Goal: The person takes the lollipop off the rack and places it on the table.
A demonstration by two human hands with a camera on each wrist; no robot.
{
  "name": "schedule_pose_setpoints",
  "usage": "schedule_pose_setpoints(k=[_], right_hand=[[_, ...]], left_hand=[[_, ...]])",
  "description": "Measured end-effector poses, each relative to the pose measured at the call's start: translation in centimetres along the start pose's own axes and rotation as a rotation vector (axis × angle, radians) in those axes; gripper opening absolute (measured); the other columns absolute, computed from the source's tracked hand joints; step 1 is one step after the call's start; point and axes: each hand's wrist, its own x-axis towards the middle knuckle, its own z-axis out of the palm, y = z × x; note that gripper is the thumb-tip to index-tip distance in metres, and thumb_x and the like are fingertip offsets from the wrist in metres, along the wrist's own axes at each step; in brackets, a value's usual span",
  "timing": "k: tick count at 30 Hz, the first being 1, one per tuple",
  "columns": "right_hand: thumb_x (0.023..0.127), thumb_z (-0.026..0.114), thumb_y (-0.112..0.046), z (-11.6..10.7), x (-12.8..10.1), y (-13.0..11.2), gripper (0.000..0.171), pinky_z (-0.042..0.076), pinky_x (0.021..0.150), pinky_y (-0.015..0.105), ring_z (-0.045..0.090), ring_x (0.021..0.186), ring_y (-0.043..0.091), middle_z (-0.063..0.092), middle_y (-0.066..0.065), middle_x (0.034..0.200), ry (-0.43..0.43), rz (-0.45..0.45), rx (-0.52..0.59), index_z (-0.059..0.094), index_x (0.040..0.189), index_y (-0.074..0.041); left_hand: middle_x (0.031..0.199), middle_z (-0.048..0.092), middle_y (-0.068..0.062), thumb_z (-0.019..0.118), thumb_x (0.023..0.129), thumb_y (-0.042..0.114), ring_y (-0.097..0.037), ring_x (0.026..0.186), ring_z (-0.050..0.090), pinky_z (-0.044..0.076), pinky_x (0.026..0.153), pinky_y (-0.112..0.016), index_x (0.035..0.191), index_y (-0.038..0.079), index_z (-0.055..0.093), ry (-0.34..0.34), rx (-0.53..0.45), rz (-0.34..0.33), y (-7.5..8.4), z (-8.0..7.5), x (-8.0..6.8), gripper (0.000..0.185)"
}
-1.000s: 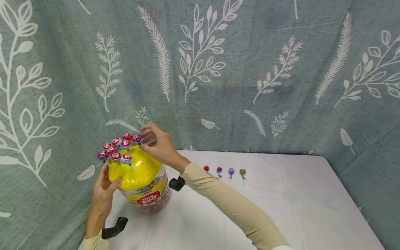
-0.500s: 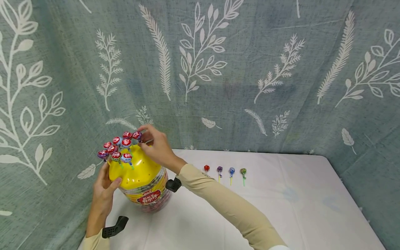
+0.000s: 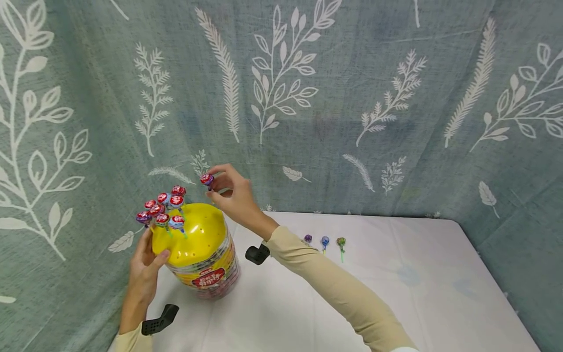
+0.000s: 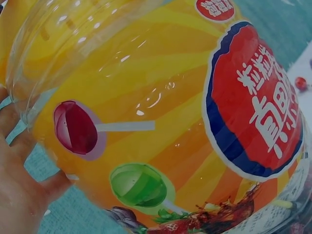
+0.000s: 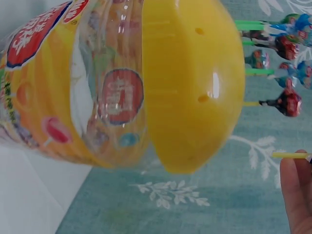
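A big clear candy jar (image 3: 204, 276) with a yellow lid (image 3: 198, 239) stands on the white table. Several wrapped lollipops (image 3: 157, 210) stick up from holes in the lid's left part. My left hand (image 3: 145, 269) grips the lid's near left side, its thumb on the yellow edge. Above the lid's far right, my right hand (image 3: 235, 195) pinches a purple-and-red lollipop (image 3: 207, 180) close under its head. In the right wrist view that lollipop's yellow stick (image 5: 290, 155) is free of the lid, and the fingers (image 5: 295, 190) show only at the edge.
To the right of the jar, several lollipops lie in a row on the table, among them a blue one (image 3: 325, 241) and a green one (image 3: 341, 243). The right sleeve (image 3: 325, 278) passes in front of that row. A leaf-patterned curtain (image 3: 308, 122) hangs behind the table.
My right hand has lifted the purple-and-red lollipop up and to the right, off the lid, where it stood beside the others. My left hand has stayed on the lid.
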Motion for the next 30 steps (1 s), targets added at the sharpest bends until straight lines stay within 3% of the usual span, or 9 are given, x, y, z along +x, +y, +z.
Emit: schedule_pose_setpoints(k=[7, 12, 16, 23, 30], right_hand=[[0.084, 0.066, 0.004, -1.7, -0.7, 1.9, 0.039, 0.053, 0.07, 0.025, 0.061, 0.081, 0.014, 0.064, 0.015, 0.095, -0.014, 0.045, -0.011, 0.05, 0.119, -0.006], [0.083, 0.065, 0.008, -3.5, -1.5, 0.5, 0.038, 0.053, 0.067, 0.024, 0.062, 0.08, 0.024, 0.064, 0.019, 0.093, 0.016, 0.045, -0.009, 0.05, 0.117, 0.002], [0.082, 0.064, 0.011, -5.0, -2.1, -0.7, 0.037, 0.054, 0.067, 0.031, 0.061, 0.079, 0.034, 0.062, 0.024, 0.092, 0.026, 0.036, -0.005, 0.049, 0.116, 0.007], [0.082, 0.067, 0.006, -6.7, -2.9, 1.7, 0.039, 0.055, 0.068, 0.035, 0.062, 0.079, 0.017, 0.064, 0.014, 0.092, 0.029, 0.073, -0.053, 0.051, 0.117, -0.004], [0.082, 0.067, 0.006, -8.6, -3.8, 1.8, 0.039, 0.054, 0.067, 0.038, 0.062, 0.081, 0.021, 0.065, 0.013, 0.092, 0.04, 0.072, -0.057, 0.053, 0.117, -0.004]], left_hand=[[0.147, 0.029, -0.009, 0.047, 0.09, -0.008, -0.017, 0.126, 0.036, 0.038, 0.094, -0.013, 0.15, 0.013, 0.022, -0.045, 0.016, 0.015, 0.3, -0.5, 0.1, 0.068], [0.146, 0.029, -0.008, 0.047, 0.09, -0.009, -0.017, 0.127, 0.033, 0.038, 0.094, -0.012, 0.148, 0.011, 0.023, -0.093, 0.033, 0.024, 0.5, -0.5, 0.4, 0.066], [0.143, 0.03, -0.007, 0.048, 0.089, -0.01, -0.017, 0.126, 0.033, 0.038, 0.093, -0.011, 0.146, 0.01, 0.023, -0.12, 0.048, 0.029, 0.7, -0.4, 0.6, 0.065], [0.143, 0.028, -0.006, 0.05, 0.089, -0.009, -0.017, 0.127, 0.031, 0.037, 0.093, -0.011, 0.143, 0.014, 0.024, -0.142, 0.083, -0.011, 1.4, -0.4, 0.9, 0.063], [0.141, 0.027, -0.006, 0.051, 0.088, -0.007, -0.017, 0.126, 0.031, 0.037, 0.093, -0.011, 0.142, 0.016, 0.022, -0.151, 0.11, -0.031, 1.9, -0.1, 1.0, 0.065]])
